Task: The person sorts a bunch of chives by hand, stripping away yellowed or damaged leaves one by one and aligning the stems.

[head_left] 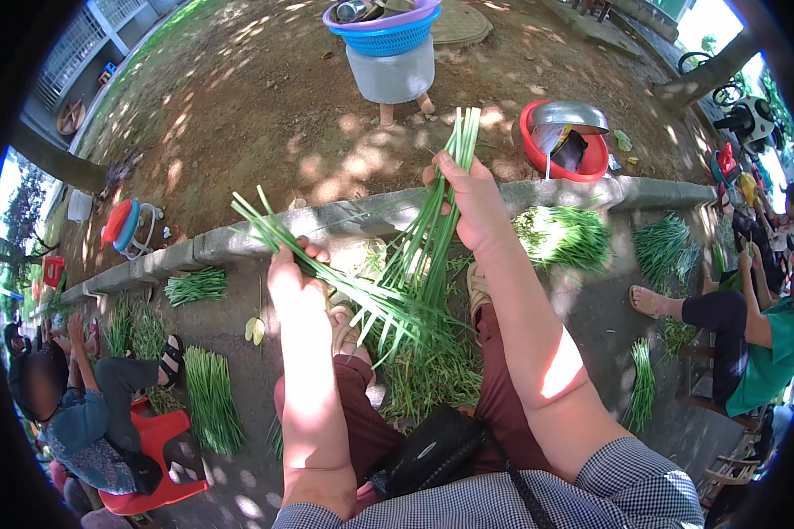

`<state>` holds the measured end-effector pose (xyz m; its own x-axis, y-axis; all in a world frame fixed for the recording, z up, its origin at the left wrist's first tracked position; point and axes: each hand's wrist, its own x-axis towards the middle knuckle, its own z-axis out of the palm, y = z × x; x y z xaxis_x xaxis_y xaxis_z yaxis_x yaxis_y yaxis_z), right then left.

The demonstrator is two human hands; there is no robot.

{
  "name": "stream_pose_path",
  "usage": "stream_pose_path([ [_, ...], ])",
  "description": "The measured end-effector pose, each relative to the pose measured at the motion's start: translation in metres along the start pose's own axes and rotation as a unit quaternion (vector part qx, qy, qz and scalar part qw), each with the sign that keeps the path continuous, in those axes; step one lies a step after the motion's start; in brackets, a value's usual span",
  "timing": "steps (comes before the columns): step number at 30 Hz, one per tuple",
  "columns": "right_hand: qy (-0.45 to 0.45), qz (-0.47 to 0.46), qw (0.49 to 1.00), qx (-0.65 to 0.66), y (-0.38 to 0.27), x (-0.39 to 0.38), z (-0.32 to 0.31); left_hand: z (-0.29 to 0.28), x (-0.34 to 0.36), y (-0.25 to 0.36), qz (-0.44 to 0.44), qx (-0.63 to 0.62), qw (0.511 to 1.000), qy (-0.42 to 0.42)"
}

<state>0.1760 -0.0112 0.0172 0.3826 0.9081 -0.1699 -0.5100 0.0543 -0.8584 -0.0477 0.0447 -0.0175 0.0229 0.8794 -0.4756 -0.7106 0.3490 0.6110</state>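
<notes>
In my raised right hand [464,192] is an upright bunch of garlic chives [430,256], long green stalks with pale ends above my fist and leaves hanging down. My left hand [296,271] is closed round a smaller slanting bunch of garlic chives [362,302]. Its stalk ends point up and left, and its leaf tips reach right, where they cross the other bunch's leaves. Under both bunches, a heap of loose greens [432,375] lies on the ground between my feet.
A stone kerb [362,216] crosses ahead, with bundled greens [563,238] along it. Beyond stand a red basin [538,145] with a metal bowl and a bucket [390,72] under stacked baskets. People sit at left [93,432] and right [772,344]. A black bag [432,454] rests on my lap.
</notes>
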Motion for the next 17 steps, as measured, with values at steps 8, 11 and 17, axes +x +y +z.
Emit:
stream_pose_path([
  [8,-0.057,-0.023,0.995,0.074,-0.016,0.008,-0.024,-0.016,0.0,0.07,0.31,0.006,0.944,0.115],
  [11,-0.108,0.019,0.989,0.102,-0.015,0.005,-0.02,-0.003,-0.006,0.06,0.354,0.164,0.919,0.046],
  [17,-0.181,0.071,0.974,0.116,-0.003,0.004,-0.015,0.008,-0.007,-0.014,0.21,0.267,0.931,-0.132],
])
